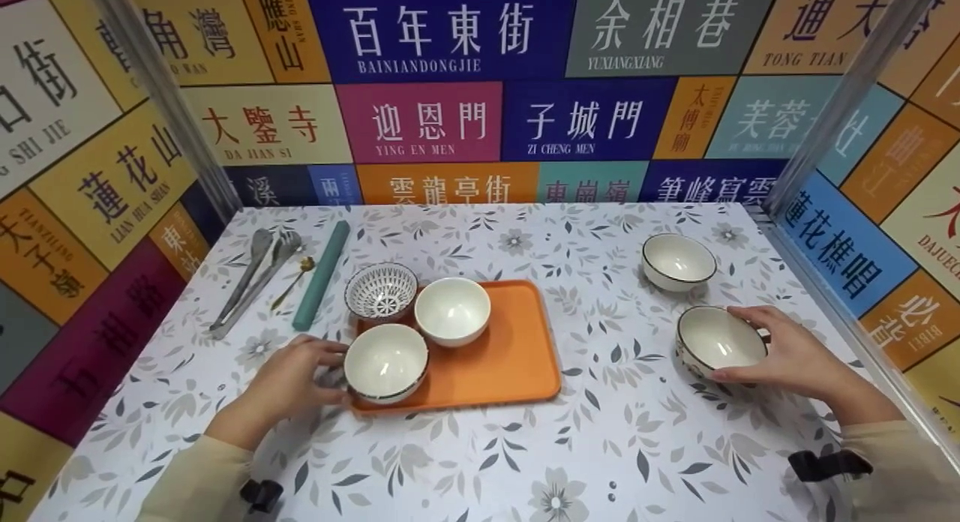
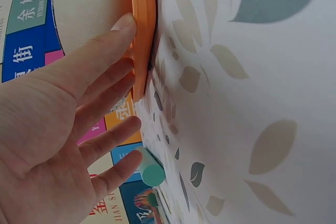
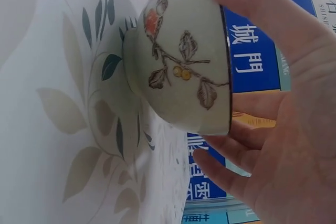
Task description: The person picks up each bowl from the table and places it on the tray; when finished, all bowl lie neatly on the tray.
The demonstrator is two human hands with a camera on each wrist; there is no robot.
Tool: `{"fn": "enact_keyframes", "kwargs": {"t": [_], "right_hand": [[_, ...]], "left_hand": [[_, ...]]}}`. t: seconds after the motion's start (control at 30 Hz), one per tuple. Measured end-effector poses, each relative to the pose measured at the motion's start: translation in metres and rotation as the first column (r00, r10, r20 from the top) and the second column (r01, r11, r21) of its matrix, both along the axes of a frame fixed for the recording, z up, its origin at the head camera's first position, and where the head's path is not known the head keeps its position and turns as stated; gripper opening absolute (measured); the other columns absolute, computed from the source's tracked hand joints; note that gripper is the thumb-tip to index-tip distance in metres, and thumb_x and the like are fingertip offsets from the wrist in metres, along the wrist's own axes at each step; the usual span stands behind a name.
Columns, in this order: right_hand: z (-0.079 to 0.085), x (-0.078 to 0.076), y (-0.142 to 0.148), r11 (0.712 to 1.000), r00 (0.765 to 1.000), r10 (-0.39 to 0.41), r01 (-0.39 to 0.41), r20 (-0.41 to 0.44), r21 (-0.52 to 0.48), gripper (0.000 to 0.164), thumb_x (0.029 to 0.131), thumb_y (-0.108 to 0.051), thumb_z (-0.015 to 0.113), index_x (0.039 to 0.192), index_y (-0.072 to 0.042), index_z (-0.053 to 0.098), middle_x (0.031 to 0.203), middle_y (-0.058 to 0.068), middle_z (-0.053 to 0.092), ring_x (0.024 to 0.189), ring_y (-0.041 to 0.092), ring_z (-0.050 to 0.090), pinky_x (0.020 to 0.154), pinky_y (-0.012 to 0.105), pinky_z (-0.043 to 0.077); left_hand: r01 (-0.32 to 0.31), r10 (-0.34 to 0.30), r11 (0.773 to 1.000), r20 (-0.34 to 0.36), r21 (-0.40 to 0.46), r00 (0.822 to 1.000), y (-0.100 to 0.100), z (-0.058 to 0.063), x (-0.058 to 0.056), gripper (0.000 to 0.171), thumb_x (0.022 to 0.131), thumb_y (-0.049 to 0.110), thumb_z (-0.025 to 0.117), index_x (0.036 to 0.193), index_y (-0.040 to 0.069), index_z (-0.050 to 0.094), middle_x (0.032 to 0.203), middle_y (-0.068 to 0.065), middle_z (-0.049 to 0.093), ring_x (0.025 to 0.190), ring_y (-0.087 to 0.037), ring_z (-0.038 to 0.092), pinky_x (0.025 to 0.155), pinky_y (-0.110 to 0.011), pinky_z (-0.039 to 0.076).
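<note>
My right hand grips a white bowl with a dark rim and a painted branch on its side. The thumb lies on the near side and the fingers on the far side. Whether its foot touches the table I cannot tell. Over at the left, my left hand has its fingers spread beside a white bowl at the left edge of an orange tray. In the left wrist view the thumb lies at the tray's edge. A second white bowl and a black-patterned bowl are also at the tray's left part.
Behind the gripped bowl stands another dark-rimmed white bowl. Metal tongs, a small gold spoon and a teal stick-shaped object lie at the back left. Printed walls with clear corner strips border the flowered tabletop.
</note>
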State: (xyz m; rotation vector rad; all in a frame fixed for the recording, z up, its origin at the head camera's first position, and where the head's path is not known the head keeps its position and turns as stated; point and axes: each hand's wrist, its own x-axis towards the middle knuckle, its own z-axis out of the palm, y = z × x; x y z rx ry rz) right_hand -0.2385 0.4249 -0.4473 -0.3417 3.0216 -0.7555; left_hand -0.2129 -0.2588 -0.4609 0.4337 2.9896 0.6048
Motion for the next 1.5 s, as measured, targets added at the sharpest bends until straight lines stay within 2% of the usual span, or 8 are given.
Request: {"fn": "enact_keyframes", "kwargs": {"t": [0.4, 0.63, 0.8, 0.9, 0.97, 1.1, 1.27, 1.5], "right_hand": [[-0.008, 0.002, -0.010, 0.997, 0.995, -0.008, 0.000, -0.104, -0.081, 0.104, 0.065, -0.044, 0.097, 0.149, -0.005, 0.051, 0.142, 0.023, 0.053, 0.115, 0.045, 0.059, 0.089, 0.044, 0.050], [-0.007, -0.001, -0.031, 0.990, 0.990, -0.009, -0.011, -0.142, -0.140, 0.101, 0.066, -0.040, 0.098, 0.149, -0.007, 0.052, 0.142, 0.018, 0.055, 0.111, 0.037, 0.060, 0.084, 0.016, 0.045], [-0.005, -0.007, -0.051, 0.987, 0.983, 0.028, -0.056, -0.179, -0.152, 0.102, 0.064, -0.040, 0.099, 0.148, -0.005, 0.053, 0.142, 0.015, 0.055, 0.114, 0.033, 0.059, 0.087, 0.011, 0.043], [-0.004, -0.009, -0.066, 0.984, 0.979, 0.065, -0.095, -0.193, -0.153, 0.103, 0.062, -0.040, 0.100, 0.147, -0.004, 0.054, 0.140, 0.014, 0.056, 0.114, 0.035, 0.060, 0.092, 0.023, 0.049], [-0.003, -0.010, -0.075, 0.981, 0.978, 0.081, -0.112, -0.191, -0.159, 0.105, 0.061, -0.041, 0.100, 0.147, -0.005, 0.054, 0.139, 0.014, 0.055, 0.117, 0.037, 0.060, 0.097, 0.039, 0.053], [-0.005, -0.012, -0.093, 0.972, 0.976, 0.112, -0.147, -0.185, -0.185, 0.107, 0.057, -0.039, 0.102, 0.146, -0.004, 0.054, 0.141, 0.016, 0.054, 0.124, 0.042, 0.057, 0.103, 0.068, 0.046], [-0.008, -0.014, -0.115, 0.957, 0.968, 0.171, -0.208, -0.185, -0.201, 0.109, 0.055, -0.039, 0.102, 0.146, -0.003, 0.055, 0.141, 0.016, 0.054, 0.124, 0.043, 0.058, 0.105, 0.069, 0.046], [-0.009, -0.015, -0.146, 0.934, 0.955, 0.233, -0.273, -0.185, -0.229, 0.110, 0.053, -0.041, 0.103, 0.146, -0.006, 0.056, 0.141, 0.012, 0.055, 0.122, 0.034, 0.060, 0.105, 0.059, 0.050]], "left_hand": [[0.000, 0.000, 1.000, 0.006, 0.003, 1.000, -0.001, -0.001, 0.000, 0.054, 0.072, 0.026, 0.092, 0.121, 0.010, 0.076, 0.139, -0.006, 0.067, 0.133, -0.034, 0.054, 0.111, -0.061, 0.045], [0.015, -0.015, 1.000, -0.017, -0.004, 1.000, -0.001, 0.000, 0.001, 0.053, 0.072, 0.024, 0.092, 0.121, 0.009, 0.077, 0.136, -0.007, 0.069, 0.130, -0.035, 0.056, 0.108, -0.059, 0.048], [0.026, -0.026, 1.000, -0.040, -0.007, 0.999, -0.002, -0.001, 0.001, 0.052, 0.071, 0.023, 0.092, 0.119, 0.009, 0.078, 0.134, -0.007, 0.070, 0.128, -0.034, 0.057, 0.106, -0.059, 0.049], [0.017, -0.017, 1.000, -0.025, -0.001, 1.000, -0.002, -0.002, 0.001, 0.053, 0.071, 0.023, 0.093, 0.119, 0.009, 0.077, 0.135, -0.007, 0.069, 0.128, -0.034, 0.057, 0.106, -0.060, 0.048], [0.004, -0.004, 1.000, -0.007, 0.004, 1.000, -0.002, -0.003, 0.001, 0.054, 0.071, 0.023, 0.093, 0.121, 0.008, 0.077, 0.136, -0.007, 0.069, 0.129, -0.034, 0.056, 0.107, -0.060, 0.047], [-0.012, 0.012, 1.000, 0.012, 0.018, 1.000, -0.002, -0.004, 0.000, 0.055, 0.072, 0.022, 0.092, 0.123, 0.007, 0.075, 0.138, -0.007, 0.068, 0.131, -0.034, 0.055, 0.109, -0.061, 0.046], [-0.013, 0.013, 1.000, 0.019, 0.015, 1.000, -0.001, -0.002, -0.001, 0.055, 0.072, 0.022, 0.092, 0.123, 0.009, 0.075, 0.139, -0.006, 0.067, 0.132, -0.034, 0.054, 0.110, -0.061, 0.045], [-0.017, 0.017, 1.000, 0.017, 0.008, 1.000, -0.002, -0.002, -0.002, 0.056, 0.071, 0.024, 0.092, 0.123, 0.011, 0.076, 0.140, -0.006, 0.067, 0.132, -0.034, 0.054, 0.109, -0.061, 0.045]]}}
